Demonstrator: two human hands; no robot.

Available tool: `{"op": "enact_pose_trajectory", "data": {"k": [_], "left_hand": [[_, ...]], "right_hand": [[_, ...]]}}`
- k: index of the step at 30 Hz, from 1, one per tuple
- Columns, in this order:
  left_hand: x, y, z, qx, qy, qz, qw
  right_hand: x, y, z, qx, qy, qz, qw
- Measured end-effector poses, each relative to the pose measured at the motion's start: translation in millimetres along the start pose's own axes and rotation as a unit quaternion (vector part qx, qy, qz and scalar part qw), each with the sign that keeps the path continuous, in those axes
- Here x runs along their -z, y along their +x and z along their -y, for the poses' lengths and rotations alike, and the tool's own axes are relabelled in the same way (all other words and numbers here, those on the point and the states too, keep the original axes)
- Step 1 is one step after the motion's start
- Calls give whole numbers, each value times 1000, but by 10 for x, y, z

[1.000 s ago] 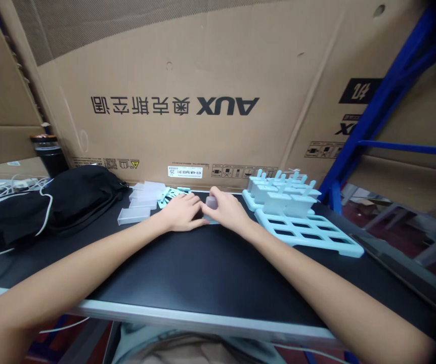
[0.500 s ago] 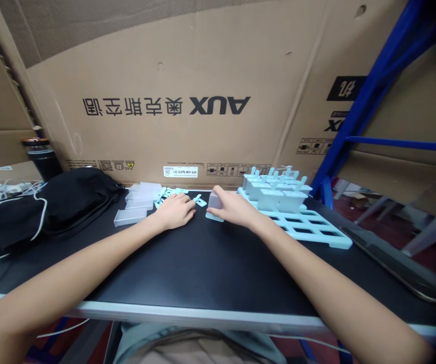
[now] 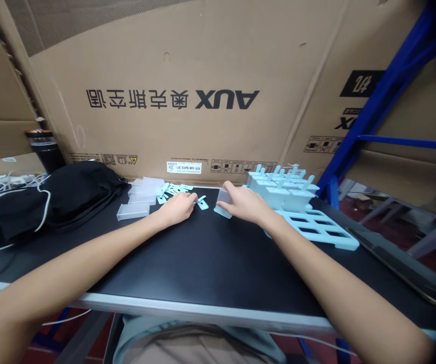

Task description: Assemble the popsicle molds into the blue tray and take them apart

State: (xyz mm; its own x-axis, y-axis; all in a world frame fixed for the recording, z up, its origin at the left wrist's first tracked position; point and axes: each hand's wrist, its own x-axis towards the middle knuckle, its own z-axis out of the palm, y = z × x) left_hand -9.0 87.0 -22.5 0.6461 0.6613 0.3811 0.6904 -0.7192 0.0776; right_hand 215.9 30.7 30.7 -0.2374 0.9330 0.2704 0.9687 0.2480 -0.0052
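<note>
My right hand (image 3: 246, 202) is wrapped round a translucent popsicle mold cup (image 3: 224, 198), which stands on the black table. The fingers of my left hand (image 3: 180, 208) are pinched at the handle end of a light blue popsicle stick lid (image 3: 203, 203); the fingertips are partly hidden. Beyond that hand lies a loose pile of similar stick lids (image 3: 174, 189). Several clear mold cups (image 3: 133, 211) rest to its left. Right of my right hand, a light blue mold rack (image 3: 349, 242) holds several filled slots with sticks (image 3: 294, 199) pointing up, and its front slots are bare.
A large cardboard box (image 3: 187, 60) forms the back wall. To the left are a black bag (image 3: 81, 189), a dark bottle (image 3: 46, 151) and white cables (image 3: 13, 187). A blue metal frame (image 3: 369, 121) and a dark flat object (image 3: 400, 268) are on the right.
My left hand has moved slightly right and its fingers have closed at the nearest stick lid. My right hand still grips the cup. The view has shifted a little.
</note>
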Motion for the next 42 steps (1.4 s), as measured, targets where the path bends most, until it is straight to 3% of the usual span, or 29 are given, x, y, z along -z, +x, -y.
{"op": "enact_pose_trajectory", "data": {"k": [8, 10, 11, 13, 15, 17, 21, 26, 33, 42], "left_hand": [[-9, 15, 4, 49, -90, -62, 993], [-9, 43, -15, 81, -156, -109, 978], [-8, 58, -31, 104, -217, -141, 960], [-6, 86, -75, 152, -377, -194, 893], [0, 105, -125, 173, -519, -205, 811], [10, 113, -164, 177, -608, -193, 750], [35, 114, -180, 177, -673, -200, 690], [49, 109, -152, 172, -686, -209, 675], [70, 86, -155, 150, -700, -240, 656], [55, 90, -163, 147, -715, -243, 639]], "right_hand": [[32, 71, -100, -3, 164, -99, 982], [39, 78, -102, 3, 197, -114, 974], [37, 80, -102, 13, 217, -122, 968], [19, 83, -103, 40, 261, -136, 955], [-14, 87, -109, 64, 301, -138, 941], [-54, 94, -119, 83, 332, -120, 932], [-121, 105, -132, 99, 362, -80, 924], [-164, 94, -108, 81, 429, -36, 899], [-252, 126, -148, 112, 462, -75, 876], [-326, 162, -225, 115, 486, -34, 866]]}}
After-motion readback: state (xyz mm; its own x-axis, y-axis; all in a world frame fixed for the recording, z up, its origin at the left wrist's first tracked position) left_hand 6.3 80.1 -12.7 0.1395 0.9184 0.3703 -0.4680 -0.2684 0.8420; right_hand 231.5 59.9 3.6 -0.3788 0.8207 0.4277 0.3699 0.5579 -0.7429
